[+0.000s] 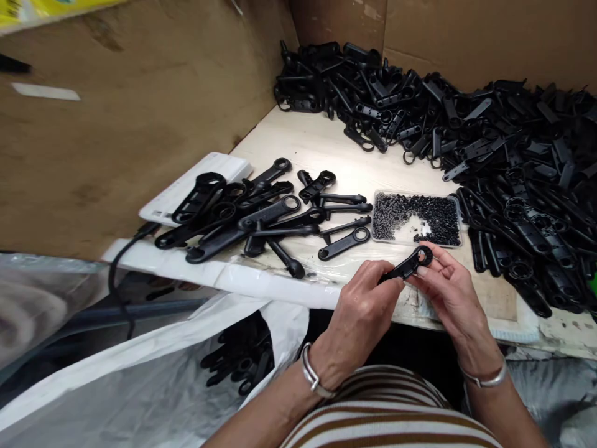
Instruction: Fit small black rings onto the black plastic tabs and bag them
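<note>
Between my two hands is a black plastic part (pixel 405 267) with a ring at one end, tilted up to the right. My left hand (pixel 361 311) grips its narrow end, fingers closed round it. The ring end sits between the thumb and fingers of my right hand (pixel 450 292). Just beyond them lies a clear shallow box (pixel 415 243) of tiny black pieces, with a bare patch near its front. A loose group of similar black arms (pixel 268 211) lies left of the box.
Large heaps of black parts (pixel 466 124) cover the table's back and right. A white flat device (pixel 196 183) with a black cable (pixel 113 274) is at left. Cardboard walls (pixel 140 112) rise behind. Below the edge, a white sack (pixel 153 373) holds black parts.
</note>
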{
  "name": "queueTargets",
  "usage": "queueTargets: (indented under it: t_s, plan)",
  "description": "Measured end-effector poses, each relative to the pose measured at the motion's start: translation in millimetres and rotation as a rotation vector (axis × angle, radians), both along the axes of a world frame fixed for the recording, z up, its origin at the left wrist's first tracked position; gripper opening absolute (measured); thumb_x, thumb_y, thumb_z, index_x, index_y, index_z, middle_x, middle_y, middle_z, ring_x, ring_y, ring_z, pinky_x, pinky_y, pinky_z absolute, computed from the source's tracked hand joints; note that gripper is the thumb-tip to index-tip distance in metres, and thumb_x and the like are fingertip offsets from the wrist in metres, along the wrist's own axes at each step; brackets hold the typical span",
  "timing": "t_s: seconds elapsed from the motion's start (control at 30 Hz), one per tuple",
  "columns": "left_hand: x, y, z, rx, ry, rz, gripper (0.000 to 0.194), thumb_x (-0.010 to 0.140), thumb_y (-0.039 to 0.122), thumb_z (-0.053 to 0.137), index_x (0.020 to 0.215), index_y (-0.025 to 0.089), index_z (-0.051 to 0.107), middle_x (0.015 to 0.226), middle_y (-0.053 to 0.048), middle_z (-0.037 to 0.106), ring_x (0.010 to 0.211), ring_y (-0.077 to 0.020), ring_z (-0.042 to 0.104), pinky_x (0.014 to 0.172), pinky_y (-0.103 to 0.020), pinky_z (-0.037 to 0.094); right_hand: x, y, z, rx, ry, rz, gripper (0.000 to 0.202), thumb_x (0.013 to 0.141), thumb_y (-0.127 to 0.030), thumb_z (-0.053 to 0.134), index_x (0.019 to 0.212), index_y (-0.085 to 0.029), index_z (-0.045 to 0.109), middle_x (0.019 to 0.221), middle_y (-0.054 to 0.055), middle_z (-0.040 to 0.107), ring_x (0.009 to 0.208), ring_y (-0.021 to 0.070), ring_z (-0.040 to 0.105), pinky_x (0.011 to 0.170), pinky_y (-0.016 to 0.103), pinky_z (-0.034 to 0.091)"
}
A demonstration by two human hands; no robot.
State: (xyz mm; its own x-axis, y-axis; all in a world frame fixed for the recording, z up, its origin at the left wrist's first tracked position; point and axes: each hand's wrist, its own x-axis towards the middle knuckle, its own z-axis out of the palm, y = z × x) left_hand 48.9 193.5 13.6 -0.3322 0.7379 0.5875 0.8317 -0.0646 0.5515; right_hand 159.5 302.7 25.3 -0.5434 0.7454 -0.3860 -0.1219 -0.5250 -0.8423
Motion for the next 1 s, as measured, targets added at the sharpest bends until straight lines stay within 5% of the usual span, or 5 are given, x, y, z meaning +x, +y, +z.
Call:
queueTargets:
  t_s: [0.2, 0.47, 0.67, 0.8, 1.0]
  plan:
    - [1, -3, -0.2, 0.001, 0.011, -0.063, 0.017, 0.088, 0.004, 0.051, 0.088, 0.018, 0.061, 0.089, -0.005, 0.06, 0.076, -0.0132, 0.059, 0.063, -0.022, 0.053, -11, -4, -3.6, 0.121, -0.07, -0.032, 0.044, 0.059, -0.021, 0.077, 0.102, -0.018, 0.064, 0.084, 0.0, 0.065, 0.07, 0.0125, 0.062, 0.061, 0.023, 0.057]
    - [0, 0, -3.3, 0.072, 0.013, -0.217, 0.015, 0.092, 0.013, 0.055, 0.106, 0.016, 0.061, 0.104, -0.01, 0.065, 0.089, -0.0146, 0.066, 0.076, -0.023, 0.058, 22, 5, 9.2, 0.241, -0.054, 0.112, 0.052, 0.078, -0.034, 0.071, 0.127, -0.022, 0.06, 0.1, 0.002, 0.061, 0.081, 0.0124, 0.062, 0.077, 0.029, 0.058]
    - [-11, -13, 4.8, 0.013, 0.089, -0.293, 0.03, 0.09, 0.014, 0.059, 0.118, 0.023, 0.061, 0.111, -0.008, 0.07, 0.097, -0.0214, 0.069, 0.083, -0.033, 0.059, 88, 64, 68.5, 0.869, -0.454, -0.014, 0.057, 0.09, -0.032, 0.058, 0.145, -0.026, 0.042, 0.108, 0.006, 0.066, 0.079, 0.0168, 0.064, 0.065, 0.03, 0.057]
    - [-23, -21, 2.6, -0.011, 0.138, -0.179, 0.035, 0.088, 0.01, 0.059, 0.118, 0.027, 0.062, 0.11, -0.007, 0.07, 0.095, -0.0226, 0.068, 0.084, -0.038, 0.058, 107, 122, 103.7, 1.494, -0.879, 0.045, 0.045, 0.09, -0.016, 0.05, 0.133, -0.026, 0.057, 0.125, 0.005, 0.063, 0.112, 0.0242, 0.06, 0.099, 0.042, 0.047]
    - [-32, -23, -4.8, -0.056, 0.237, -0.178, 0.036, 0.088, 0.014, 0.06, 0.121, 0.028, 0.06, 0.107, -0.007, 0.07, 0.091, -0.0233, 0.068, 0.083, -0.041, 0.056, 91, 182, 87.4, 1.676, -1.158, 0.363, 0.05, 0.086, 0.0, 0.041, 0.128, -0.019, 0.061, 0.121, 0.008, 0.063, 0.109, 0.0225, 0.06, 0.096, 0.037, 0.046]
